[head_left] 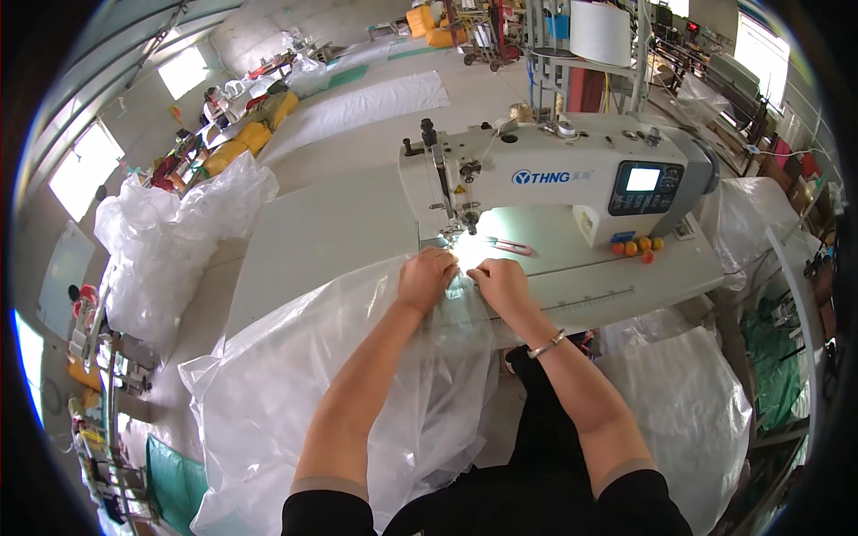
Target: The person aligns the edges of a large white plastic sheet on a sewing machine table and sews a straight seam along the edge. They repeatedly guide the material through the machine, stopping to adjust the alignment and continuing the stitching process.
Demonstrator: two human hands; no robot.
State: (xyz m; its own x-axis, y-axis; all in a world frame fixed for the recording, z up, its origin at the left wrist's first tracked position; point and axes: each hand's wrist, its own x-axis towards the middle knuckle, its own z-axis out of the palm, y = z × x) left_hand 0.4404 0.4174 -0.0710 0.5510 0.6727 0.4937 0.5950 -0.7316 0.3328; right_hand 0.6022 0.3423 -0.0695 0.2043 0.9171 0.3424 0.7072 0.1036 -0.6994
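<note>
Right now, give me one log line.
left hand: on clear plastic sheet; right hand: pinching sheet; white sewing machine: display lit, beyond hands

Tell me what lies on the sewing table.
Visible: a pink cutter, small round orange things, part of the clear plastic sheet. What the fingers cover cannot be seen.
</note>
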